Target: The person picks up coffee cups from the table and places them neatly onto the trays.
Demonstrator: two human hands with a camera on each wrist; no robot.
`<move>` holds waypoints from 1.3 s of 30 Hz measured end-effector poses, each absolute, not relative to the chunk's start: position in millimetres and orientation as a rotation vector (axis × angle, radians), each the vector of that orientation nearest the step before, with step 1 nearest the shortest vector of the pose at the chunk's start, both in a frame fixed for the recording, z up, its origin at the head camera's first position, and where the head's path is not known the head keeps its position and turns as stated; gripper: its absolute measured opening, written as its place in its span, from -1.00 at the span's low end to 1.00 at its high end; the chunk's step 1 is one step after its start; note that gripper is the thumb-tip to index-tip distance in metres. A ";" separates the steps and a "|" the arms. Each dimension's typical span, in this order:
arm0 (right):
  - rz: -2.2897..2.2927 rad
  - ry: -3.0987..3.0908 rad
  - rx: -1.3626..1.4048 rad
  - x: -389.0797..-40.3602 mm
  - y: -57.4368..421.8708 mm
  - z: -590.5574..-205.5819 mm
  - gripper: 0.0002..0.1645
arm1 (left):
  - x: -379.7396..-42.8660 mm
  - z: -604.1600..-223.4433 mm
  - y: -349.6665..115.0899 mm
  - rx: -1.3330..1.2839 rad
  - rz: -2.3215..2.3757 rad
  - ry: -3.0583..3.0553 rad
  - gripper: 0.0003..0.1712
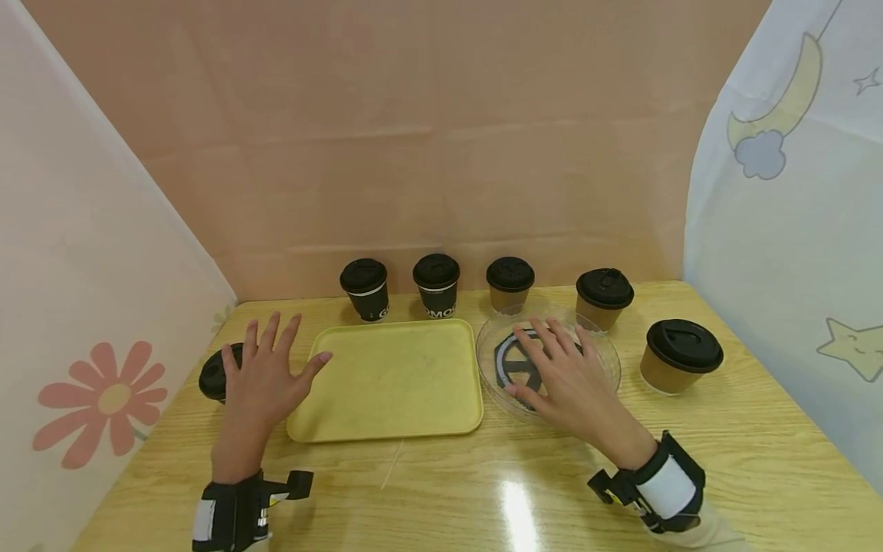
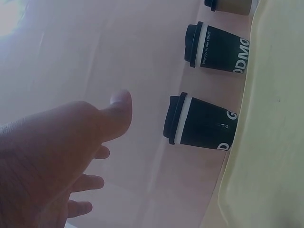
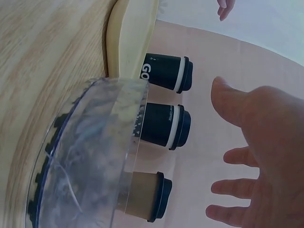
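Note:
My left hand (image 1: 265, 379), fingers spread and holding nothing, hovers left of a yellow tray (image 1: 386, 383). A black-lidded cup (image 1: 215, 376) lies partly hidden behind that hand. On the right, my other hand (image 1: 569, 379) is held with fingers spread above a clear round container (image 1: 616, 368) that has a dark ring-and-spoke pattern in its base. In the right wrist view this container (image 3: 90, 156) shows tall transparent walls, and the right hand (image 3: 270, 156) stays apart from it.
Along the back stand two black paper cups (image 1: 369, 301) (image 1: 439, 297) with lids. Brown cups with black lids stand farther right: one (image 1: 510, 295) behind the container, another (image 1: 599, 310) beside it, and a larger-looking one (image 1: 665, 370) near the right edge. Fabric walls (image 1: 441, 153) enclose the wooden table (image 1: 441, 491).

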State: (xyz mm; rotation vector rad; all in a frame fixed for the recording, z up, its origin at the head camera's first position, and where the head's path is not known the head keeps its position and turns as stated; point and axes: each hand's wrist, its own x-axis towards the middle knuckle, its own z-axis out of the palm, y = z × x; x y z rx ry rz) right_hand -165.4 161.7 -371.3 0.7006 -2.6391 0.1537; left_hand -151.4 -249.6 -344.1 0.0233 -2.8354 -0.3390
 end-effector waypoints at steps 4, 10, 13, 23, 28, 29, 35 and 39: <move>0.165 -2.635 0.714 -164.0 159.2 -372.0 0.00 | -150.6 -343.1 -251.2 0.032 -0.328 -2.835 -0.05; 0.191 -2.628 0.741 -163.7 153.8 -371.5 -0.02 | -147.9 -340.8 -254.9 0.044 -0.320 -2.838 -0.05; 0.194 -2.600 0.762 -166.4 148.5 -371.6 -0.02 | -146.9 -340.6 -256.7 0.052 -0.317 -2.839 -0.05; 0.167 -2.580 0.808 -167.8 135.4 -370.9 0.02 | -146.7 -341.3 -262.4 0.063 -0.319 -2.819 -0.06; 0.159 -2.581 0.807 -168.3 135.0 -371.9 0.00 | -146.6 -340.6 -262.9 0.071 -0.315 -2.820 -0.06; 0.161 -2.579 0.809 -168.5 134.9 -372.2 0.00 | -146.4 -340.8 -262.9 0.074 -0.314 -2.821 -0.06; 0.182 -2.553 0.825 -168.6 133.0 -374.1 -0.02 | -145.5 -341.5 -264.4 0.090 -0.301 -2.814 -0.06; 0.184 -2.563 0.823 -167.4 131.8 -374.6 -0.02 | -145.5 -340.9 -266.4 0.089 -0.287 -2.809 -0.06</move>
